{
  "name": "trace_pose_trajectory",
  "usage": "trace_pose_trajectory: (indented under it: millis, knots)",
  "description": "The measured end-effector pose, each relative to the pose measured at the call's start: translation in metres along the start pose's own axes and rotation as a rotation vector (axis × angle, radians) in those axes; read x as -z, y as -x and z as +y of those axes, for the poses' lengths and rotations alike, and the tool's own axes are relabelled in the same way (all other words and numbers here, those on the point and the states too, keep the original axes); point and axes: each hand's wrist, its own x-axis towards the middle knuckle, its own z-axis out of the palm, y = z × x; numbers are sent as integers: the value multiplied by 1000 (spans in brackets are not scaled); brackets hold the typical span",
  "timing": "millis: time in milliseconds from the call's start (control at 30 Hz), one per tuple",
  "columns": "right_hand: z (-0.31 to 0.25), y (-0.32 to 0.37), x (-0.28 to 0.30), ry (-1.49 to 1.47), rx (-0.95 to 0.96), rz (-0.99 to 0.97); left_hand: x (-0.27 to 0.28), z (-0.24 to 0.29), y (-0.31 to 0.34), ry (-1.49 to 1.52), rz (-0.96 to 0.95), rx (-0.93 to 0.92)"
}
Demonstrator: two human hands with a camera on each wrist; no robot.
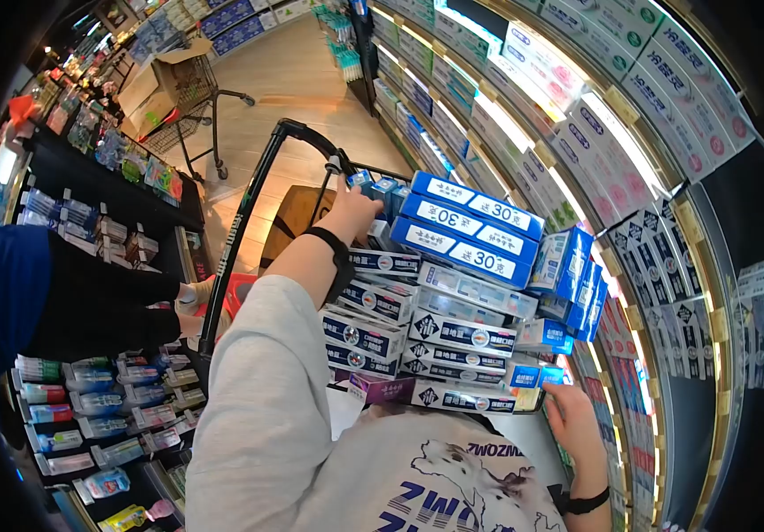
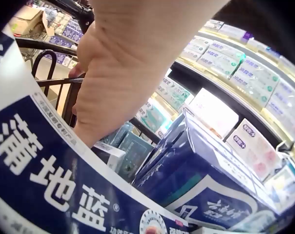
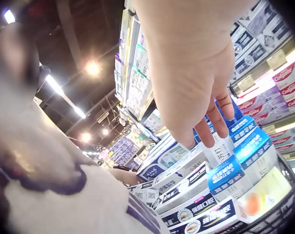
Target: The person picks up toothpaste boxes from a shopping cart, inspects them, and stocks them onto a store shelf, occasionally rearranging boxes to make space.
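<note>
My left hand (image 1: 353, 215) reaches to the far left corner of a loaded shopping cart, close by some small blue-green boxes (image 1: 385, 190). In the left wrist view its fingers are mostly hidden behind the wrist, so I cannot tell whether they hold anything. My right hand (image 3: 206, 105) hangs with loosely extended fingers over small blue-and-white boxes (image 3: 228, 176) at the cart's near right side. Between the hands, toothpaste boxes (image 1: 462, 335) with dark blue labels lie in stacked rows. Larger blue boxes (image 1: 466, 253) marked 30 are piled behind them.
The cart's black handle frame (image 1: 244, 213) rises at left. Shelves of toothpaste boxes (image 1: 608, 151) run closely along the right. On the left stand racks of packaged toothbrushes (image 1: 102, 403) and a person in dark trousers (image 1: 98, 297). Farther off is another cart with a cardboard box (image 1: 156, 89).
</note>
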Motion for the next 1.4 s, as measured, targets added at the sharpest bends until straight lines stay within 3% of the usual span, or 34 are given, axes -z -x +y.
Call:
trace_pose_trajectory:
  millis: [100, 200, 367, 433, 500, 567, 633, 667, 700, 767, 833, 967, 1100, 1167, 1200, 1300, 1367, 1400]
  knots:
    - [2, 0, 0, -12, 13, 26, -27, 2, -4, -68, 237, -121]
    - [1, -6, 1, 16, 15, -17, -13, 2, -3, 174, 74, -92]
    - [-1, -20, 4, 39, 80, -6, 7, -31, 39, 405, 219, -48]
    - [-3, -25, 4, 26, 98, -9, 29, -40, 77, 691, 366, 142]
    - [-2, -29, 4, 12, 109, -10, 53, -44, 125, 680, 498, 293]
    - [-1, -32, 5, 6, 133, -35, 51, -57, 161, 840, 714, 322]
    - [-2, -36, 7, -40, 125, -68, 41, -59, 190, 1187, 936, 327]
    - [-3, -40, 9, -83, 119, -94, 39, -53, 203, 1178, 946, 326]
    - [-6, -44, 11, -87, 127, -82, 38, -46, 216, 1404, 960, 346]
    - [-15, -51, 14, -188, 115, -94, 50, -16, 239, 1850, 868, 389]
    - [-27, -64, 22, -235, 151, -67, 42, 14, 235, 2031, 764, 252]
    - [-42, -85, 30, -852, 30, -85, 48, 77, 218, 2406, 454, -1]
    - [-52, -97, 42, -1376, -111, -214, 58, 122, 205, 2442, 289, -235]
    - [-57, -96, 41, -1423, -89, -102, 64, 145, 203, 2354, 282, -279]
    - [-57, -97, 45, -1606, -91, -84, 67, 155, 200, 2335, 263, -362]
    - [-42, -91, 55, -1567, 27, 56, 72, 162, 193, 2094, 160, -381]
    - [-31, -84, 64, -1448, -38, 153, 77, 159, 192, 1989, 138, -400]
    - [-32, -79, 75, -1369, 12, 146, 85, 159, 195, 1882, 272, -346]
